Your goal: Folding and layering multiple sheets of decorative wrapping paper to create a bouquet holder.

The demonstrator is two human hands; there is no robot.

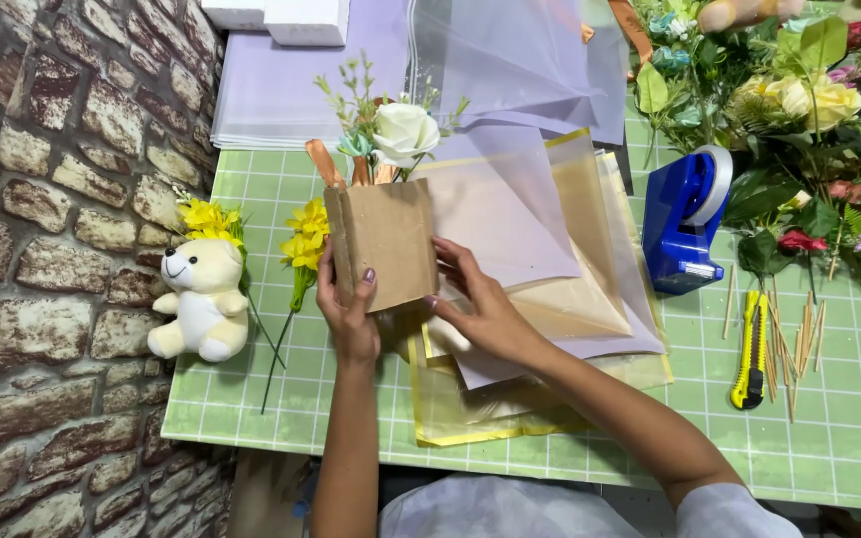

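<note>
Over green mat [570, 458], both hands grip brown paper wrap [388, 242] around white rose [405, 131]

Green gridded table [849, 438] (knife [749, 354], teddy [203, 299]).

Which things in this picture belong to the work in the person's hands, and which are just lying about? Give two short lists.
In hand:
- left hand and right hand, gripping the brown paper wrap
- white rose standing in the wrap
- wrapping sheets under the right hand

Lying about:
- teddy bear
- yellow flowers
- blue tape dispenser
- yellow utility knife
- wooden sticks
- flower pile
</note>
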